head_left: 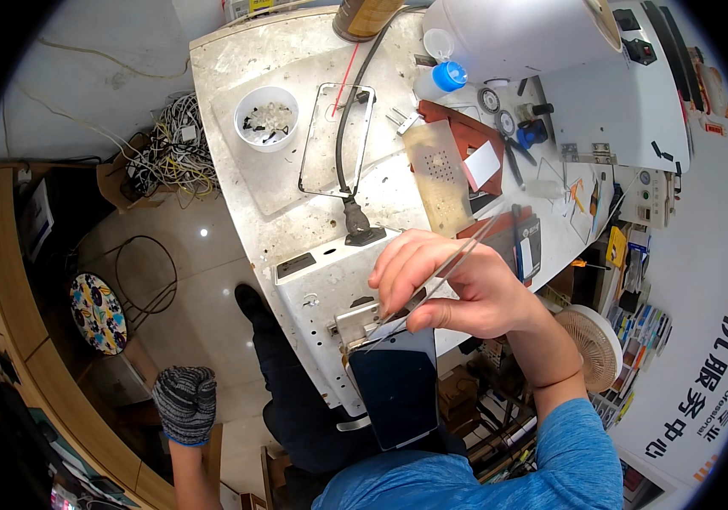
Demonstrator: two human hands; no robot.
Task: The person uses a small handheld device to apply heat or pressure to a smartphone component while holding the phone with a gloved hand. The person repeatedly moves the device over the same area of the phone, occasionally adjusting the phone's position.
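Note:
My right hand (453, 285) grips long metal tweezers (470, 248), fingers bent over a phone (394, 395) with a dark screen. The phone's top end lies at a small metal clamp (354, 323) on the white perforated machine (304, 302); the tweezer tips point down at that end. My left hand (184, 404), in a grey knitted glove, is held low at the left, away from the bench, its fingers curled into a fist; whether anything is inside is hidden.
The bench (245, 204) holds a tub (266, 119) of small parts, an empty frame (313, 136), a blue-lidded bottle (440, 81), a perforated mat (440, 183) and tools. A fan (594, 344) stands at right, a patterned stool (96, 310) and cable heap (181, 144) at left.

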